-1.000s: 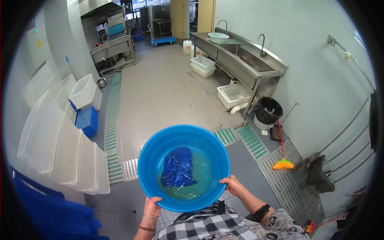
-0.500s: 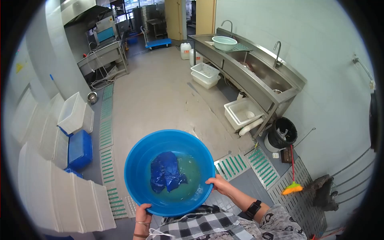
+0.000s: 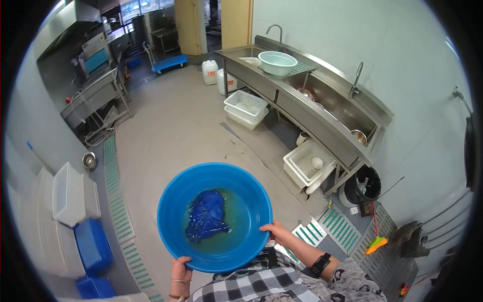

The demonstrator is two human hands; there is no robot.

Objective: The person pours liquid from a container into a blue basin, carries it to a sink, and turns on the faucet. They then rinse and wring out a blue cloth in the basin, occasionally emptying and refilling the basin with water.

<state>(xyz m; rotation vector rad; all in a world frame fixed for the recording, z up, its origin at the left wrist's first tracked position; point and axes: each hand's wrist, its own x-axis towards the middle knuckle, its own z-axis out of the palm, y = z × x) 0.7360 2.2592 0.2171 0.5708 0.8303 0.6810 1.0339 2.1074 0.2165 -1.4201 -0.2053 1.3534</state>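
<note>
Checked shirt, black wristwatch [image 3: 320, 263], thin bracelet [image 3: 175, 297]

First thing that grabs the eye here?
The big blue basin at centre, held at its rim by the left hand and right hand, with a dark blue cloth soaking in greenish water. Next, the long steel sink counter along the right wall, a pale green bowl on top.

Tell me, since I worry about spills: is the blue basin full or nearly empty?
Nearly empty: the blue basin holds only shallow greenish water with a crumpled blue bag lying in it.
</note>
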